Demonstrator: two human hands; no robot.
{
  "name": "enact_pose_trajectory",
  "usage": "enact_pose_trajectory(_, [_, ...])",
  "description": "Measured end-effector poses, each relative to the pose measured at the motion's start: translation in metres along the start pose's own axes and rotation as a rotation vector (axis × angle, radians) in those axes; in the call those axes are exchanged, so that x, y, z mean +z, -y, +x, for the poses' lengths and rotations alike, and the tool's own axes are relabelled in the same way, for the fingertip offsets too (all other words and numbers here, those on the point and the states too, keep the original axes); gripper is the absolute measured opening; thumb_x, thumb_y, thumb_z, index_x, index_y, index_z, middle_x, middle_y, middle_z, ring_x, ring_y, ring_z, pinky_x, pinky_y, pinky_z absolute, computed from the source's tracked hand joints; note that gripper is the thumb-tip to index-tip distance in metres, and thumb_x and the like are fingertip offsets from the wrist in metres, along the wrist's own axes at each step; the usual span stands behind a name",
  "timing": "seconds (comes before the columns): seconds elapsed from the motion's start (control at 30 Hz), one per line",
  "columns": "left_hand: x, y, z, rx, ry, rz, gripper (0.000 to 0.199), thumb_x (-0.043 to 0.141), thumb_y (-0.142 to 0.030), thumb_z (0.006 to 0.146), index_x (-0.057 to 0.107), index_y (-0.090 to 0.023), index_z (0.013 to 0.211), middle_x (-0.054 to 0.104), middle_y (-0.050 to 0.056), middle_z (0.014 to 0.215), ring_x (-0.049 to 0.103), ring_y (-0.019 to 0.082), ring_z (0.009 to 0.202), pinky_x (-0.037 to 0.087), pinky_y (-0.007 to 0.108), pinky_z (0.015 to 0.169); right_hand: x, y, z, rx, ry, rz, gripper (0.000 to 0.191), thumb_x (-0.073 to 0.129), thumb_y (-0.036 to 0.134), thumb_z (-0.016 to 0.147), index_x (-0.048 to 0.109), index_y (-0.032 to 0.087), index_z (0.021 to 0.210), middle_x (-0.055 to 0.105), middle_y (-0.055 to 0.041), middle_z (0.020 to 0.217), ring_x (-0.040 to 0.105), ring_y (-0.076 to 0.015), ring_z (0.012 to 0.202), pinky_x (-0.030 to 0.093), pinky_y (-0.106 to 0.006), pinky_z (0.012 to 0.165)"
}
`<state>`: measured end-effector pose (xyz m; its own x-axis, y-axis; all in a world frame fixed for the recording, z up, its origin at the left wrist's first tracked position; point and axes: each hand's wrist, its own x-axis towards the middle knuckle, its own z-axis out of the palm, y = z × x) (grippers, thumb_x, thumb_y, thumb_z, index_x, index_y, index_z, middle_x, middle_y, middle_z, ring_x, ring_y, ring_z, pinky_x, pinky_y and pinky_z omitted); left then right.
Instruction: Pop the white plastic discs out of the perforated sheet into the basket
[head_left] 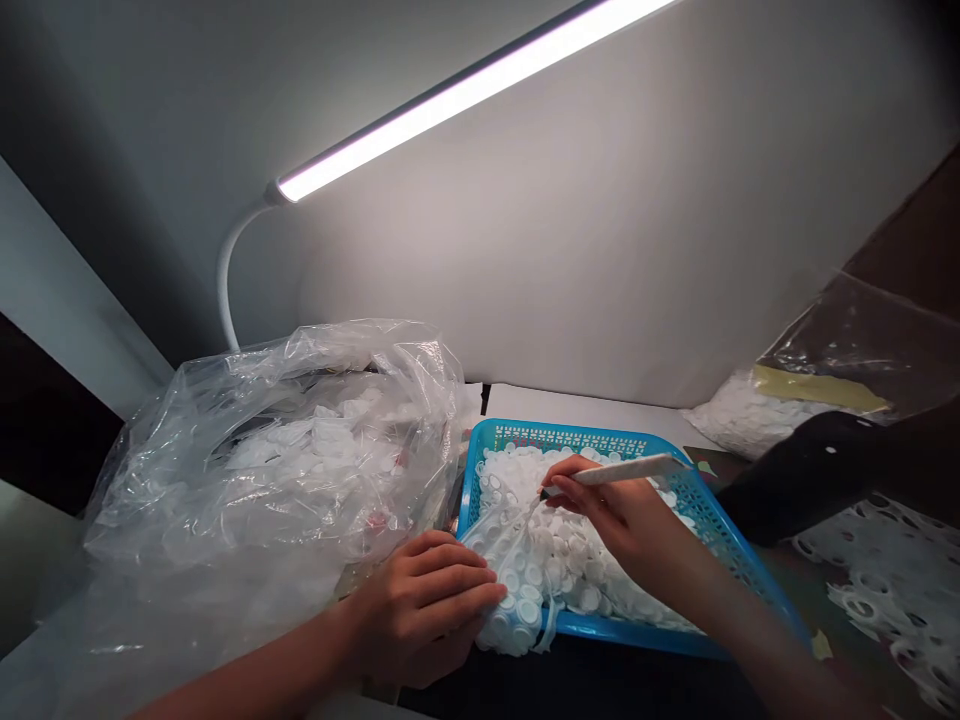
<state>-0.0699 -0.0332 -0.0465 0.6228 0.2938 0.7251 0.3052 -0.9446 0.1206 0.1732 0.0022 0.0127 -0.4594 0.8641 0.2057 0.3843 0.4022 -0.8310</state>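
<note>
At the left of my feed, a clear plastic bag (255, 450) bulges around loose white plastic caps (315, 450). Beside it, the left hand (424, 610) rests with its fingers close together, curled over a clump of caps (517, 600) at the near rim of a blue plastic basket (630, 632). The right hand (622, 515) narrowly pinches a white pen-like tool (622, 470), its dark tip among the caps. Farther right lies a punched white sheet (877, 590).
</note>
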Motion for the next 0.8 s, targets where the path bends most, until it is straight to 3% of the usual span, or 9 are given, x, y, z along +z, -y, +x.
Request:
enact_pose_trajectory(0.13, [0.001, 0.0, -0.001, 0.006, 0.001, -0.009, 0.035, 0.056, -0.004, 0.077, 0.06, -0.012, 0.112, 0.076, 0.007, 0.091, 0.069, 0.019, 0.084, 0.052, 0.032, 0.079, 0.003, -0.005, 0.002, 0.034, -0.017, 0.039, 0.031, 0.037, 0.04, 0.097, 0.058, 0.02, 0.087, 0.061, -0.0039, 0.094, 0.061, -0.0172, 0.086, 0.052, -0.033, 0.083])
enact_pose_trajectory(0.3, [0.0, 0.001, 0.001, -0.02, 0.019, 0.008, 0.036, 0.054, -0.006, 0.079, 0.059, -0.014, 0.114, 0.076, 0.007, 0.089, 0.069, 0.019, 0.083, 0.053, 0.033, 0.079, 0.003, -0.008, 0.003, 0.042, -0.022, -0.133, 0.03, 0.034, 0.038, 0.098, 0.055, 0.021, 0.086, 0.063, -0.004, 0.088, 0.063, -0.0192, 0.083, 0.051, -0.034, 0.079])
enact_pose_trajectory(0.4, [-0.001, -0.001, 0.001, -0.008, -0.002, 0.003, 0.035, 0.054, -0.005, 0.078, 0.059, -0.013, 0.112, 0.075, 0.006, 0.083, 0.068, 0.018, 0.077, 0.053, 0.032, 0.076, -0.006, -0.016, 0.006, 0.057, -0.091, -0.283, 0.029, 0.033, 0.038, 0.097, 0.054, 0.021, 0.086, 0.065, -0.0056, 0.084, 0.066, -0.0225, 0.079, 0.051, -0.036, 0.073])
enact_pose_trajectory(0.53, [0.0, -0.002, -0.001, -0.002, 0.003, 0.01, 0.036, 0.054, -0.004, 0.076, 0.06, -0.013, 0.11, 0.074, 0.005, 0.078, 0.067, 0.017, 0.073, 0.052, 0.031, 0.072, -0.028, -0.021, 0.004, 0.155, -0.194, -0.293, 0.035, 0.039, 0.047, 0.094, 0.059, 0.02, 0.084, 0.068, -0.0082, 0.098, 0.067, -0.0238, 0.084, 0.053, -0.036, 0.075])
enact_pose_trajectory(0.67, [0.0, -0.001, -0.002, 0.007, 0.009, 0.02, 0.035, 0.054, -0.004, 0.076, 0.06, -0.013, 0.109, 0.074, 0.005, 0.082, 0.067, 0.017, 0.075, 0.051, 0.031, 0.073, -0.03, -0.004, -0.003, 0.14, -0.035, -0.112, 0.035, 0.041, 0.049, 0.094, 0.064, 0.023, 0.101, 0.064, -0.0046, 0.115, 0.065, -0.0195, 0.096, 0.053, -0.03, 0.081])
enact_pose_trajectory(0.73, [0.0, -0.001, -0.002, 0.012, 0.013, 0.02, 0.034, 0.054, -0.004, 0.076, 0.061, -0.012, 0.109, 0.074, 0.006, 0.083, 0.067, 0.017, 0.077, 0.051, 0.031, 0.074, -0.02, 0.008, -0.007, 0.095, 0.102, -0.114, 0.032, 0.043, 0.046, 0.095, 0.067, 0.026, 0.102, 0.059, -0.0012, 0.127, 0.064, -0.0177, 0.1, 0.051, -0.028, 0.083])
enact_pose_trajectory(0.8, [0.0, 0.0, -0.002, 0.012, 0.018, 0.022, 0.034, 0.054, -0.003, 0.076, 0.061, -0.012, 0.108, 0.074, 0.006, 0.084, 0.067, 0.017, 0.078, 0.05, 0.031, 0.075, -0.007, 0.017, -0.01, 0.05, 0.224, -0.15, 0.03, 0.042, 0.043, 0.096, 0.066, 0.03, 0.108, 0.06, 0.002, 0.127, 0.062, -0.0167, 0.104, 0.049, -0.027, 0.084])
